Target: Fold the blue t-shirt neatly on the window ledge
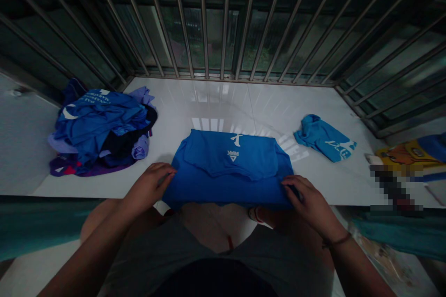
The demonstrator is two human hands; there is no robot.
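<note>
A blue shirt (223,190) with white PEAK lettering lies partly folded on the white ledge in front of me, its near edge at the ledge's front. The upper layer is doubled back and shows the print upside down or sideways. At the shirt's left side, my left hand (155,183) pinches the edge between thumb and fingers. My right hand (308,197) grips the opposite side the same way, its fingertips partly in shadow. Both hands are about level with each other.
A heap of crumpled blue, purple and dark clothes (104,125) sits on the left. To the right lies a small bundled blue garment (325,138). A yellow printed item (407,153) is at the far right. Metal bars (226,32) close off the window behind the ledge (216,102).
</note>
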